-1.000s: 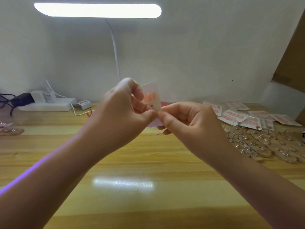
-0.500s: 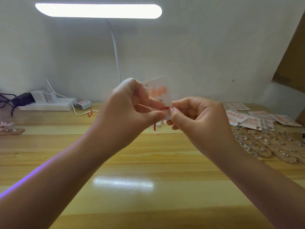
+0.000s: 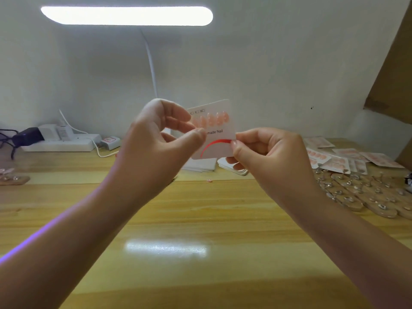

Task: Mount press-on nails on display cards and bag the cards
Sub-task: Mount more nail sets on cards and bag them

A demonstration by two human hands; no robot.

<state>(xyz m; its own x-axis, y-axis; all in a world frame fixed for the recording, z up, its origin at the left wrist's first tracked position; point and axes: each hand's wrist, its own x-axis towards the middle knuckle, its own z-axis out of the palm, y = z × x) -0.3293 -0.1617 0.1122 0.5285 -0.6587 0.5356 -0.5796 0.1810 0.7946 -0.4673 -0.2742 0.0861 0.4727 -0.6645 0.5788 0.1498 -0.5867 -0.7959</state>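
**Head view: red strip half off a held card**

Head view shows the card (image 3: 214, 130) held up above the table (image 3: 200, 219), in front of the lamp (image 3: 127, 15) stem. The left hand (image 3: 156, 148) pinches the card's left edge between thumb and fingertips, covering part of the nail row. The right hand (image 3: 267, 155) pinches one end of a red strip (image 3: 213, 144) that arcs across the card's lower half; its other fingers are curled in.

Risks, as I judge them: the left pinch sits on a single edge, so a sideways tug on the strip could swing or bend the card. Left fingers lie close to the peach nails (image 3: 211, 118) and could knock one loose. If the strip is an adhesive liner, it may snap or cling to the fingers.

The card stands nearly upright, printed face toward the camera, tilted slightly so its right top corner is higher. Its long axis runs roughly top to bottom; the nail row runs across it, rising rightward.

Finished cards (image 3: 334, 157) lie at the right.
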